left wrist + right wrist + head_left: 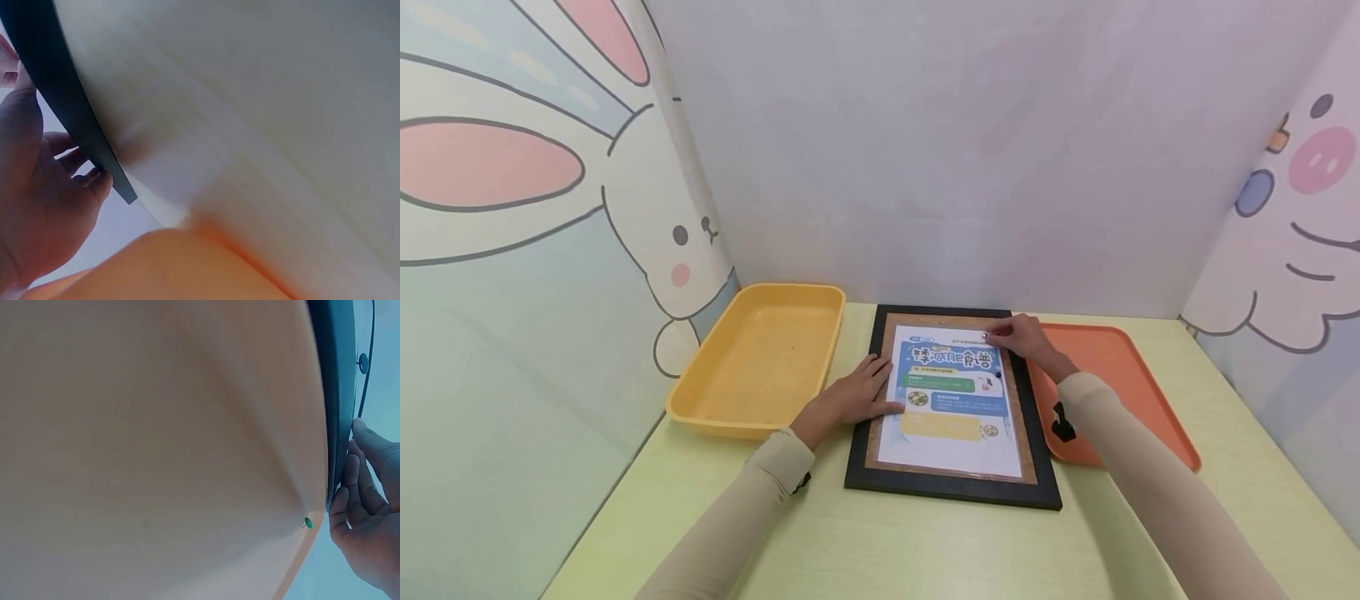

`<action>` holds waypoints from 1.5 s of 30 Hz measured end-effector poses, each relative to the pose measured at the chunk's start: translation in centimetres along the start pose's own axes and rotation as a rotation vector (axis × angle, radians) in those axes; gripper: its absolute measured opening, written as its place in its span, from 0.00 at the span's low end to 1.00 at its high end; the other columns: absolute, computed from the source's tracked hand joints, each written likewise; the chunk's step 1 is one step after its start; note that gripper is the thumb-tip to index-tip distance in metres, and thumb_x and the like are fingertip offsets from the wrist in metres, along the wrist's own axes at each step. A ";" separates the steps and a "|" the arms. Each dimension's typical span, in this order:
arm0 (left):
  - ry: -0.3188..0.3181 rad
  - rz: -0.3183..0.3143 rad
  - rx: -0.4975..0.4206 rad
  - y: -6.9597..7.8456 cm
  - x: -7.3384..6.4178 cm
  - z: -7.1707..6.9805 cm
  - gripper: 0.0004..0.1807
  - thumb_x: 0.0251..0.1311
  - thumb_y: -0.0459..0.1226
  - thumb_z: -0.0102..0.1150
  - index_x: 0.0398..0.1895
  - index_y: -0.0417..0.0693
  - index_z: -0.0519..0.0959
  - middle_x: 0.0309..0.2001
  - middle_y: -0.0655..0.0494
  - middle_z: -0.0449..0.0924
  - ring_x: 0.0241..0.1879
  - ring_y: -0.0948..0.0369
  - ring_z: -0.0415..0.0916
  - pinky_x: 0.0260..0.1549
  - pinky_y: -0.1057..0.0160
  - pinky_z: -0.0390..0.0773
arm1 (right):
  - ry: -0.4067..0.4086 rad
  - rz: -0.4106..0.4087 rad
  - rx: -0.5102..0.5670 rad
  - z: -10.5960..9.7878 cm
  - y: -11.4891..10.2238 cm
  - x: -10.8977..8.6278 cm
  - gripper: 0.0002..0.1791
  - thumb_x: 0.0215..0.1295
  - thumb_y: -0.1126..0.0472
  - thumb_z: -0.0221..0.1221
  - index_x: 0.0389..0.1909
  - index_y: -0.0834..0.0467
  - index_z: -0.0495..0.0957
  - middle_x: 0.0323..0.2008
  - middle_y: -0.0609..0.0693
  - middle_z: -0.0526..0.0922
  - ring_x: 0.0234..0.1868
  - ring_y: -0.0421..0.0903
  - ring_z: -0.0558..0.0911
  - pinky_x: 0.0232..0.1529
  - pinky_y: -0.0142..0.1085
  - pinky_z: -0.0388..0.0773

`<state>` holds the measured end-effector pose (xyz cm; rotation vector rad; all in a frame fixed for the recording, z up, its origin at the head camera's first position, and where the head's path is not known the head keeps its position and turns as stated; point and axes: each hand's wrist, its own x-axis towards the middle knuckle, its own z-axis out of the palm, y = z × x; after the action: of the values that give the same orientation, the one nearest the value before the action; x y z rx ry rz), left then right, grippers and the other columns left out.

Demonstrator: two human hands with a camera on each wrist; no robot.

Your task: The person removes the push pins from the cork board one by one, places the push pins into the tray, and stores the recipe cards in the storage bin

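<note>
In the head view, the framed board point(953, 495) lies flat mid-table, with the printed sheet point(951, 454) on its brown face. Taking the board as a dial, the yellow tray point(767, 367) sits toward 10 o'clock and the orange tray point(1120, 375) at 3. The left hand point(853, 392) rests at 9 across the frame's side and the sheet's edge, thumb apart from the fingers. The right hand point(1026, 340), between 1 and 2, brings thumb and fingertips together and appears to pinch a bright pin point(985, 336); a dark pin point(998, 375) stands at 2. The sheet looks light and easily creased, best pressed flat at its margins; the board seems stiff and is best steadied by its frame.

In the left wrist view, the hand, at 8 o'clock, touches the frame with its lower fingertips.

In the right wrist view, the hand, at 4, has its fingers bent at the frame's side; whether they hold anything is hidden there. A green pin point(308, 522) shows near 5, by the orange tray's rim.
</note>
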<state>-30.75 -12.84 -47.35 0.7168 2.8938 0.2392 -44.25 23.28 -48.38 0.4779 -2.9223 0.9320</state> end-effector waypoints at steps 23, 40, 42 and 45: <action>0.002 0.006 -0.004 0.3 -0.1 -0.1 0.54 0.68 0.69 0.50 0.83 0.43 0.53 0.84 0.48 0.48 0.83 0.48 0.41 0.76 0.48 0.57 | -0.006 0.026 0.023 0.2 -0.6 -0.5 0.17 0.72 0.58 0.67 0.55 0.62 0.87 0.51 0.62 0.87 0.44 0.55 0.81 0.46 0.43 0.76; -0.005 -0.001 0.004 0.3 -0.2 -0.2 0.54 0.68 0.69 0.51 0.83 0.43 0.53 0.84 0.48 0.48 0.83 0.48 0.41 0.76 0.48 0.58 | 0.022 0.006 0.031 0.6 -0.2 -0.3 0.16 0.71 0.57 0.68 0.52 0.62 0.88 0.49 0.61 0.88 0.43 0.54 0.81 0.46 0.43 0.77; -0.005 0.000 0.008 0.3 -0.2 -0.2 0.54 0.68 0.69 0.50 0.83 0.43 0.52 0.84 0.48 0.47 0.83 0.48 0.41 0.76 0.48 0.58 | 0.022 0.006 0.026 0.5 -0.2 -0.3 0.16 0.70 0.56 0.68 0.52 0.63 0.88 0.48 0.61 0.88 0.43 0.54 0.81 0.46 0.43 0.77; -0.003 0.000 0.006 0.3 -0.2 -0.3 0.54 0.68 0.69 0.51 0.83 0.43 0.53 0.84 0.48 0.48 0.83 0.47 0.41 0.75 0.47 0.59 | 0.020 0.009 0.025 0.4 -0.3 -0.4 0.16 0.70 0.56 0.68 0.51 0.63 0.88 0.48 0.61 0.88 0.43 0.54 0.81 0.46 0.43 0.76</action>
<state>-30.48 -12.70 -46.98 0.7181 2.8927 0.2296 -43.76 22.89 -48.58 0.4538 -2.9009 0.9702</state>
